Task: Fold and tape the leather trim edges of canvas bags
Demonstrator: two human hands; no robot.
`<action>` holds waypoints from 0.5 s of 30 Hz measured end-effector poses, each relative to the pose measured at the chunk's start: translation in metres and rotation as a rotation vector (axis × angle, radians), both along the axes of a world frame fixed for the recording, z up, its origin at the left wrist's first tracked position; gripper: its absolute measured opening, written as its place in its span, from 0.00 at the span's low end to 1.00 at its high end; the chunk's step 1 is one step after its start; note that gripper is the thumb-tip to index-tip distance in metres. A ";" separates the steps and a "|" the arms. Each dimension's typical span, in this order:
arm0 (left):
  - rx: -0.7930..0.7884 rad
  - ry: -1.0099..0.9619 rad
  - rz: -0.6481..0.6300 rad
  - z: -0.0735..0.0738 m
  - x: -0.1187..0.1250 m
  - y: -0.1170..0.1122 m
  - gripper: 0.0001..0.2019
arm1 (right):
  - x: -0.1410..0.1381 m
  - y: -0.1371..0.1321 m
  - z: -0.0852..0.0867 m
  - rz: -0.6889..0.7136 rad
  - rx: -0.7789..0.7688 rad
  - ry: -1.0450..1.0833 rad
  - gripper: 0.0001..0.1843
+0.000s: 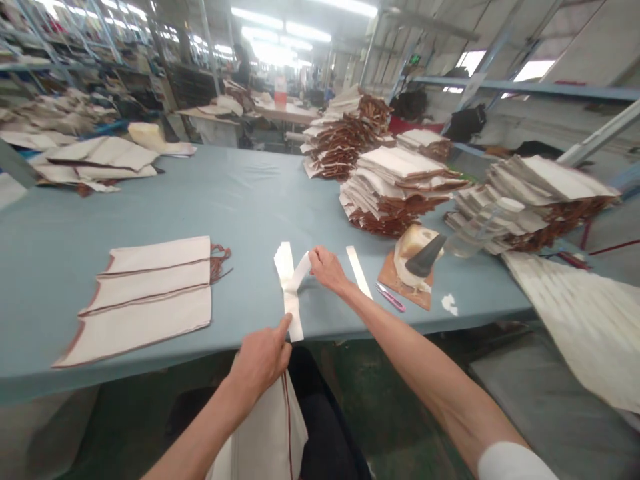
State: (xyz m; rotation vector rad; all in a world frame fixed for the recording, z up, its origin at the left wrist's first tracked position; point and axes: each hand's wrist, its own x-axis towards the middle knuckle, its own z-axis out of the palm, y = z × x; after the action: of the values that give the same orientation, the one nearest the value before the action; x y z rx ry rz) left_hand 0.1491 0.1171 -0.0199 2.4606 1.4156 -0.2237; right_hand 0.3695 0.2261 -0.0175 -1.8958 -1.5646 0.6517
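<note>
Several white paper-like strips (286, 277) lie in a loose stack near the table's front edge. My right hand (326, 268) pinches the end of one strip (302, 268) and holds it lifted away from the stack. My left hand (263, 357) presses its index fingertip on the lower part of the stack, its other fingers curled. Below that hand a cream fabric piece (270, 427) with a dark red seam hangs over my lap; the curled fingers appear to grip its top edge. A separate white strip (359, 272) lies right of my right hand.
Left on the blue-grey table (240, 193) lie flat cream fabric pieces (150, 293) with brown cords. To the right are pink thread snips (390, 297), a brown board (407, 283) with a black-tipped object, a clear bottle (483, 230), and stacks of brown-edged fabric (395, 187).
</note>
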 end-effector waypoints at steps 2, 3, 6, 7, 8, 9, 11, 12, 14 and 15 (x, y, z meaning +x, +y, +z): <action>-0.013 0.001 0.002 -0.001 0.000 0.001 0.31 | 0.005 0.025 0.015 0.002 0.042 -0.062 0.17; -0.024 0.002 0.003 -0.001 0.000 0.002 0.31 | 0.007 0.040 0.022 0.000 0.059 -0.090 0.18; -0.067 0.006 0.000 0.002 0.002 0.003 0.31 | 0.009 0.084 0.037 -0.022 0.093 -0.156 0.19; -0.084 0.009 -0.002 0.003 0.003 0.004 0.31 | 0.007 0.098 0.040 -0.031 0.096 -0.171 0.19; -0.102 0.012 -0.005 0.004 0.003 0.004 0.31 | 0.004 0.110 0.041 -0.040 0.094 -0.181 0.19; -0.121 0.017 -0.007 0.005 0.004 0.004 0.31 | -0.001 0.121 0.039 -0.046 0.086 -0.188 0.19; -0.157 0.027 -0.010 0.005 0.004 0.005 0.32 | -0.015 0.137 0.032 -0.050 0.063 -0.189 0.18; -0.173 0.034 -0.011 0.005 0.005 0.005 0.32 | -0.022 0.143 0.026 -0.050 0.052 -0.186 0.18; -0.205 0.041 -0.015 0.004 0.005 0.005 0.33 | -0.036 0.151 0.015 -0.053 0.041 -0.175 0.17; -0.222 0.044 -0.017 0.004 0.005 0.005 0.33 | -0.041 0.155 0.011 -0.057 0.041 -0.168 0.17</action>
State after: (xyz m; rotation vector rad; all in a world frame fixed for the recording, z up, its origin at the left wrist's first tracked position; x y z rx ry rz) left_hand 0.1544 0.1223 -0.0161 2.3000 1.3100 -0.4181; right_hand 0.3287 0.3813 -0.0066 -2.0007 -1.6064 0.4414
